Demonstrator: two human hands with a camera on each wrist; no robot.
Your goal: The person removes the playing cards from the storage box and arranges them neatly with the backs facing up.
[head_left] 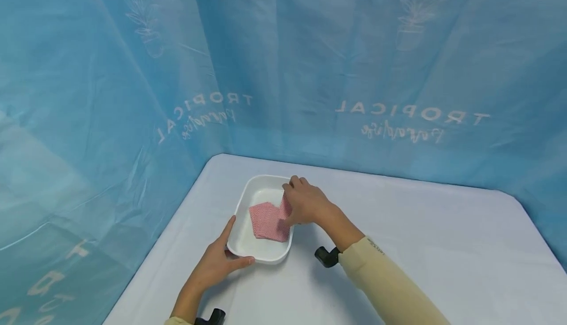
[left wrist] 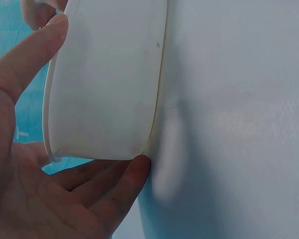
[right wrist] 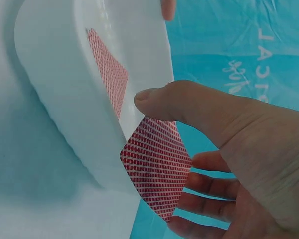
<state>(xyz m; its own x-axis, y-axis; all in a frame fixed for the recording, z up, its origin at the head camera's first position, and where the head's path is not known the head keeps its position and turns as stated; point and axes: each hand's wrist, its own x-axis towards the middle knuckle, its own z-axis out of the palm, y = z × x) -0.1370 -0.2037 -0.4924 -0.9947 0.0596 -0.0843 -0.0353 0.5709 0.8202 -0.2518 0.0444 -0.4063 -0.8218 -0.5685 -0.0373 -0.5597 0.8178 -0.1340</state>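
Right, your right hand pinches a red-and-white patterned sheet, thumb against fingers, at the right rim of the white tray, lower middle of the head frame. Your left hand grips the tray's lower-left corner, thumb and fingers around it. Another patterned patch lies inside; can't tell whether they join.

Blue curtains hang behind and to the left of a table with a white top and rounded far corners. Pale lettering on them reads TROPICAL Paradise in reverse, below faint outlines of potted plants. Light leaves a sheen on the left curtain and soft shadows on the table.
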